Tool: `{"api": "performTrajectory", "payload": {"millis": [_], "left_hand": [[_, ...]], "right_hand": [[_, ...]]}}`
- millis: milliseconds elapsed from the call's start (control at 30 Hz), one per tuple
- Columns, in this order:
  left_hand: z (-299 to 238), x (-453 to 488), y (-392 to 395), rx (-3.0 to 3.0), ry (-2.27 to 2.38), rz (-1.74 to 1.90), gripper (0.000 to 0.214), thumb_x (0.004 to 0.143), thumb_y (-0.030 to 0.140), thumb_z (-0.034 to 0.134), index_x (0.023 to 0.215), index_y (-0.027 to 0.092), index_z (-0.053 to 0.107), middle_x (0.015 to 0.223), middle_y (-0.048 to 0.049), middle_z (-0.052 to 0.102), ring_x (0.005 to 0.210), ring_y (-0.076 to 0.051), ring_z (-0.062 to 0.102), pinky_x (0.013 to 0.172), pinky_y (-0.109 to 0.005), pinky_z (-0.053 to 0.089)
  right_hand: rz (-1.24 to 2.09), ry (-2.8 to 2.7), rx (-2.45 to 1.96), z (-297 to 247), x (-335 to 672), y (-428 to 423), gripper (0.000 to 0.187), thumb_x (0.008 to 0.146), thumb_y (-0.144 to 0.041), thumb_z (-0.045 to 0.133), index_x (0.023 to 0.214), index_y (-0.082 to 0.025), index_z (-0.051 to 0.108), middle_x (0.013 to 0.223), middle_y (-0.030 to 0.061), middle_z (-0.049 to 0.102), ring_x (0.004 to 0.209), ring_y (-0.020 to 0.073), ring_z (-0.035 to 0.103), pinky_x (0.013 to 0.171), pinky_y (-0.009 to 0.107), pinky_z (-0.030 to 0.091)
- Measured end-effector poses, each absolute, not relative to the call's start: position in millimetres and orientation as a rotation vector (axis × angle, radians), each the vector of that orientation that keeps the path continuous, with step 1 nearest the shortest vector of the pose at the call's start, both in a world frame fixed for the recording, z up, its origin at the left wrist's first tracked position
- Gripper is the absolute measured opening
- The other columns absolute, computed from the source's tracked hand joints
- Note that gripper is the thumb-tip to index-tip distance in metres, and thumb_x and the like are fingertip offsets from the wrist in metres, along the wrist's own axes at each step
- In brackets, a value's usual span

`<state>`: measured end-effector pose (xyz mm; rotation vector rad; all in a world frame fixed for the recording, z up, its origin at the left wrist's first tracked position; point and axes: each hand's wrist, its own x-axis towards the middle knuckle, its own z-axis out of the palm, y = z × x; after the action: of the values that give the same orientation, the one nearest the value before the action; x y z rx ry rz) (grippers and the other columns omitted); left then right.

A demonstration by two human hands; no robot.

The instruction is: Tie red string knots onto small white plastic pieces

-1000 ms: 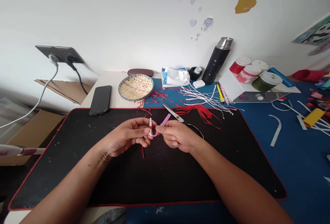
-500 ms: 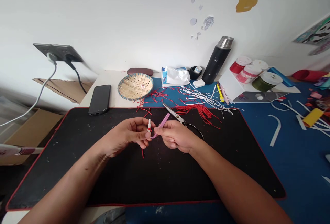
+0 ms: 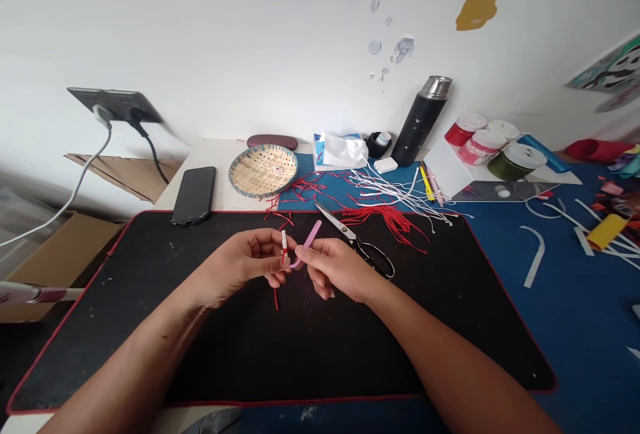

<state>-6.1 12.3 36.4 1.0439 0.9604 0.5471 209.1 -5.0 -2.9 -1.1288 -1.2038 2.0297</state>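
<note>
Over the black desk mat (image 3: 300, 347), my left hand (image 3: 245, 264) pinches a small white roll (image 3: 284, 239) with a red strip wound round it; a red tail hangs down below the fingers. My right hand (image 3: 337, 267) is closed on a pink tweezers-like tool (image 3: 307, 241) whose lower tip meets the roll. The two hands almost touch at their fingertips. Black-handled scissors (image 3: 357, 239) lie on the mat just behind my right hand.
A woven basket (image 3: 263, 169), a phone (image 3: 194, 194), a tissue pack (image 3: 340, 149) and a black flask (image 3: 420, 121) stand at the back. Red strips (image 3: 393, 217) and white strips (image 3: 395, 189) lie behind the scissors. Paint jars (image 3: 493, 144) and paper scraps sit at right.
Both hands have shifted slightly left and the roll now stands a little further left. The grip on the roll and the pink tool is unchanged.
</note>
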Motion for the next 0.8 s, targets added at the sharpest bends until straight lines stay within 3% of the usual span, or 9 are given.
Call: {"api": "performTrajectory", "payload": {"millis": [100, 267, 433, 633, 800], "left_hand": [[33.6, -9.5, 14.4, 0.987, 0.965, 0.614, 0.035, 0.072, 0.028, 0.094, 0.099, 0.014, 0.077, 0.079, -0.0056, 0.076, 0.062, -0.014, 0.068, 0.058, -0.022, 0.057], [31.5, -12.5, 16.8, 0.886, 0.951, 0.671, 0.039, 0.068, 0.026, 0.098, 0.098, 0.013, 0.078, 0.073, -0.0043, 0.075, 0.057, -0.012, 0.067, 0.054, -0.018, 0.055], [32.9, -10.6, 17.0, 0.826, 0.916, 0.658, 0.038, 0.067, 0.024, 0.099, 0.097, 0.012, 0.078, 0.072, -0.0047, 0.075, 0.055, -0.01, 0.067, 0.052, -0.015, 0.055], [31.9, -9.4, 15.9, 0.719, 0.864, 0.685, 0.037, 0.067, 0.022, 0.099, 0.097, 0.012, 0.079, 0.07, -0.0047, 0.075, 0.054, -0.009, 0.067, 0.052, -0.014, 0.055], [30.4, -8.9, 14.9, 0.688, 0.835, 0.697, 0.033, 0.071, 0.019, 0.096, 0.099, 0.012, 0.079, 0.072, -0.0044, 0.074, 0.056, -0.009, 0.067, 0.054, -0.014, 0.056]], "right_hand": [[1.747, -1.469, -1.248, -3.8, 210.8, -5.0, 0.046, 0.099, -0.063, 0.058, 0.091, -0.019, 0.064, 0.051, -0.0058, 0.054, 0.041, 0.0109, 0.054, 0.043, 0.022, 0.036], [1.136, -1.653, -1.326, -1.2, 215.3, -4.0, 0.038, 0.098, -0.057, 0.065, 0.088, -0.02, 0.069, 0.064, -0.0014, 0.061, 0.052, 0.0119, 0.054, 0.053, 0.025, 0.039], [0.854, -1.81, -1.232, 1.8, 216.5, -6.0, 0.025, 0.098, -0.044, 0.069, 0.113, -0.024, 0.075, 0.07, -0.0005, 0.069, 0.059, 0.0145, 0.059, 0.066, 0.028, 0.044], [0.775, -2.018, -1.081, -1.4, 215.5, -8.8, 0.023, 0.106, -0.038, 0.058, 0.115, -0.027, 0.076, 0.108, 0.0055, 0.081, 0.091, 0.0198, 0.075, 0.082, 0.028, 0.05], [0.762, -2.064, -1.064, -2.7, 213.9, -9.1, 0.024, 0.108, -0.036, 0.055, 0.11, -0.024, 0.076, 0.102, 0.0068, 0.081, 0.088, 0.02, 0.075, 0.079, 0.028, 0.05]]}}
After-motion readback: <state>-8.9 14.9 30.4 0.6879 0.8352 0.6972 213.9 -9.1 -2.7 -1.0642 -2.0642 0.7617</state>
